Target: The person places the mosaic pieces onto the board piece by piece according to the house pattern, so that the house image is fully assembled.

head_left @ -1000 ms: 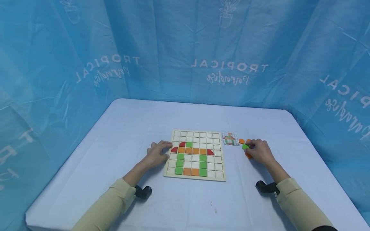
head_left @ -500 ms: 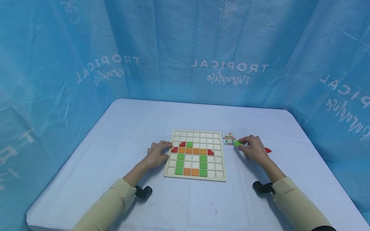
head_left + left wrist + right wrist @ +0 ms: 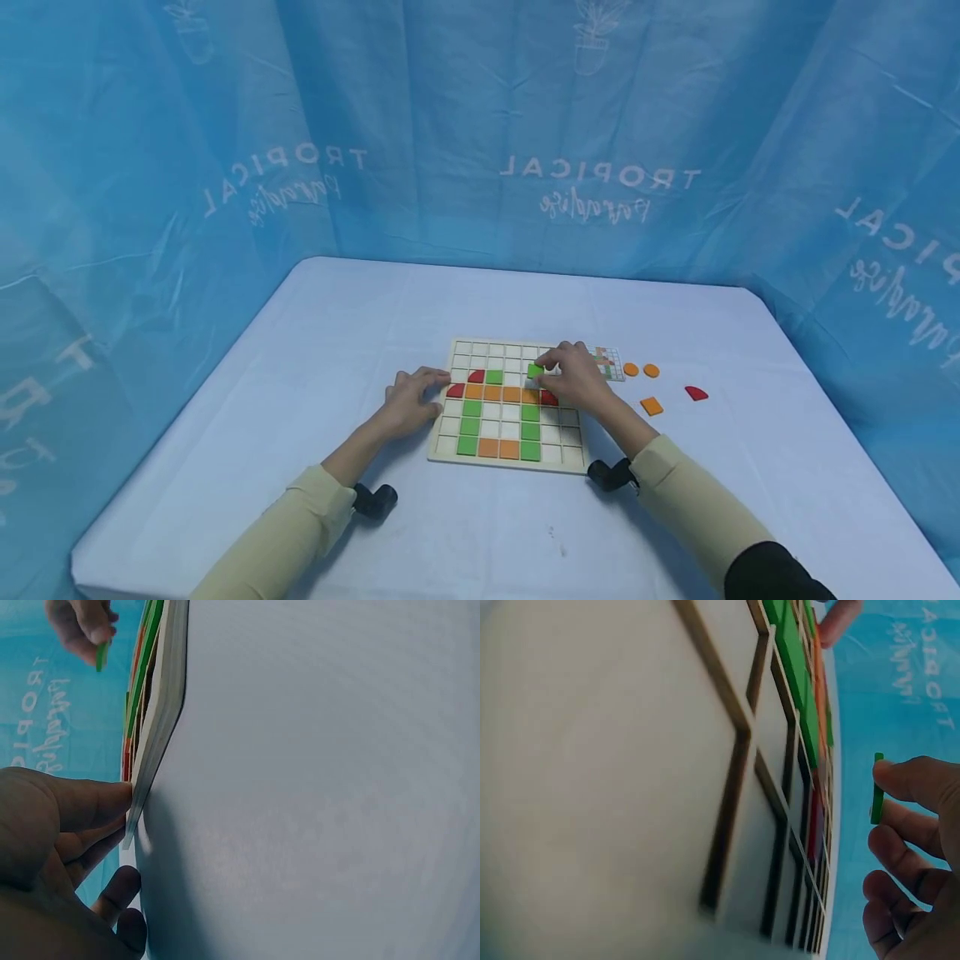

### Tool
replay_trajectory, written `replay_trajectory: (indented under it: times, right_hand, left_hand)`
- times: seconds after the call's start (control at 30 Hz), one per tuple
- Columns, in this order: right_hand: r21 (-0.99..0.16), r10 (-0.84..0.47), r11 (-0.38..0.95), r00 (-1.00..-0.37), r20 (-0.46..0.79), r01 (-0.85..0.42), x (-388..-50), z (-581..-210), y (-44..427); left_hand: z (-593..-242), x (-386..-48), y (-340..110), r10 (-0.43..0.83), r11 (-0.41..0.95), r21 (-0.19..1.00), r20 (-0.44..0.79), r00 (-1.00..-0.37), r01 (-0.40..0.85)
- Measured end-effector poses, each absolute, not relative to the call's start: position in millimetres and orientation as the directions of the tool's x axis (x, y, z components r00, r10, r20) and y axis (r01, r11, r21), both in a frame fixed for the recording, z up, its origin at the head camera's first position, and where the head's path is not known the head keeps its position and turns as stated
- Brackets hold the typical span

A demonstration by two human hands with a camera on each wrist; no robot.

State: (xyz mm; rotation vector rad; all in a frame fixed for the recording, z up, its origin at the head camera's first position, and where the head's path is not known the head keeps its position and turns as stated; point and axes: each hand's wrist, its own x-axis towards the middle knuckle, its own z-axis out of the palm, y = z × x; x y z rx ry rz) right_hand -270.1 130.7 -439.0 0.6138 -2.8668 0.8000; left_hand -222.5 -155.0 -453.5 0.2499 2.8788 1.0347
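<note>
A wooden grid board (image 3: 506,466) lies on the table with green, orange and red tiles set in some of its cells. Between thumb and fingertips my right hand (image 3: 576,379) pinches a green square tile (image 3: 535,371) over the upper right part of the board. That green tile (image 3: 877,787) is held on edge and clear of the board in the right wrist view. My left hand (image 3: 408,402) rests its thumb and fingertips on the board's left edge; in the left wrist view the thumb (image 3: 97,804) touches that edge.
Right of the board lies a pattern card (image 3: 613,367), partly behind my right hand. Beyond it are two orange round tiles (image 3: 631,369), an orange square tile (image 3: 652,406) and a red quarter-round tile (image 3: 696,392). A blue curtain (image 3: 465,208) stands behind the white table.
From the loose tiles at the right, my right hand has picked up the green tile and carried it left over the board. My left hand stays on the board's edge.
</note>
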Motion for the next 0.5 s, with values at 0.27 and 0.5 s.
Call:
replay_trajectory:
  times: [0.27,0.5]
  right_hand:
    - [-0.433,-0.399,0.797,-0.906,0.143,-0.42,-281.1,-444.6,104.9]
    - [-0.384,-0.396,0.833,-0.914,0.092,-0.399,-285.6,-446.9,94.2]
  left_hand:
    - [-452.1,-220.4,-153.0,0.169,0.762,0.636,-0.014,-0.986,0.121]
    - [-451.7,-219.8,-153.2,0.171,0.762,0.634,-0.007,-0.985,0.128]
